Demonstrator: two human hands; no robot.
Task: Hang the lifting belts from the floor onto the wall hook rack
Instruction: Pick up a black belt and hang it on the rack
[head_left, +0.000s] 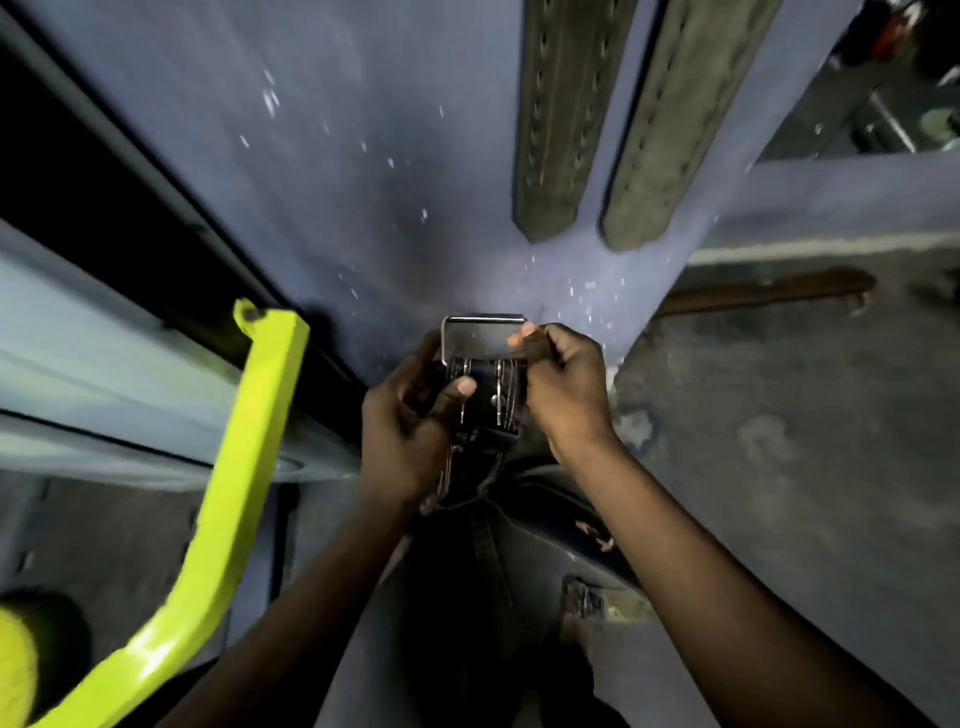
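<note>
Both hands hold a black lifting belt (488, 400) near the blue wall (363, 156). The left hand (400, 431) grips its left edge, thumb on the leather. The right hand (563, 384) has its fingers (524, 335) clenched on the right side of the steel buckle (483, 318). Two grey belts (566, 119) hang far up the wall. A brown belt (769, 293) lies on the floor to the right, and a yellow-green bar (249, 441) stands at left.

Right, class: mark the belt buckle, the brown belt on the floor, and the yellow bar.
belt buckle (483, 317), head view, its top metal bar.
brown belt (769, 293), head view, middle of the strap.
yellow bar (249, 441), head view, middle of its length.
</note>
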